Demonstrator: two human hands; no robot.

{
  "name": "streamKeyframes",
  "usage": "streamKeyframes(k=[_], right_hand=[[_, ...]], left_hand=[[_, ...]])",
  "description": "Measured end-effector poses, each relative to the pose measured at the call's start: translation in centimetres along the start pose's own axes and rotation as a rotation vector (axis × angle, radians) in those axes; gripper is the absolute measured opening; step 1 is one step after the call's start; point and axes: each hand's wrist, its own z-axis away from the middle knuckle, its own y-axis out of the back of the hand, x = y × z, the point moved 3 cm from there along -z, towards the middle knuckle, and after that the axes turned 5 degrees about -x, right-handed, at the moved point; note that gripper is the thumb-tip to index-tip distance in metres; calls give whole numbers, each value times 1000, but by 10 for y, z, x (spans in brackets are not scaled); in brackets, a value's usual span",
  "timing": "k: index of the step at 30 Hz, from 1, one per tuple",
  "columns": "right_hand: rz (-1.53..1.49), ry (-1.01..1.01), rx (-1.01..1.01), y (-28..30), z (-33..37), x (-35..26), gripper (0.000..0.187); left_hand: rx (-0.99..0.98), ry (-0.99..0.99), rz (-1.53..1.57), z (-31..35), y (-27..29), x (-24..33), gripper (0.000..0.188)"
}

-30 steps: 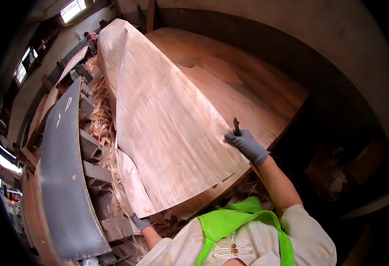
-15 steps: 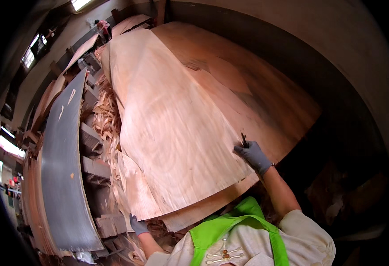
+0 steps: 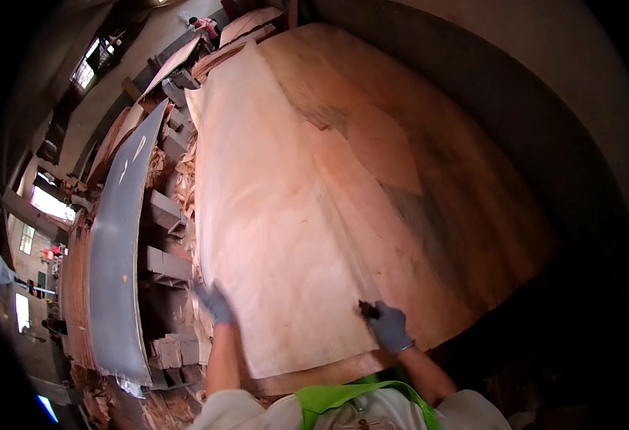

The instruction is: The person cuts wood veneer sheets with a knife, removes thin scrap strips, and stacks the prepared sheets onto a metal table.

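Note:
A large pale sheet of wood veneer lies lengthwise before me, over darker reddish veneer sheets that show to its right. My left hand, in a grey glove, is at the left edge of the pale sheet; its fingers look apart, though motion blurs them. At the sheet's right edge, my gloved right hand is closed around a small dark tool that points left. The tool's exact kind is too blurred to make out.
Left of the stack stand grey blocks with torn veneer scraps among them. Further left, a dark grey panel rests on stacked boards. Another person is at the far end. A wall runs along the right.
My left hand has moved forward along the sheet's left edge from its near corner. The right hand with the tool sits lower and further left in view. The pale sheet's near left part lies flatter.

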Motion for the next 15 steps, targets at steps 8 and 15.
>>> streamKeyframes(k=[8,15], right_hand=[[-54,-57,-238,-20,-14,36,33],[-263,-189,-259,-28,-33,72,35]], left_hand=[[-746,-691,-4,71,-382,230,62],[-761,-309,-242,42,-529,203,72]])
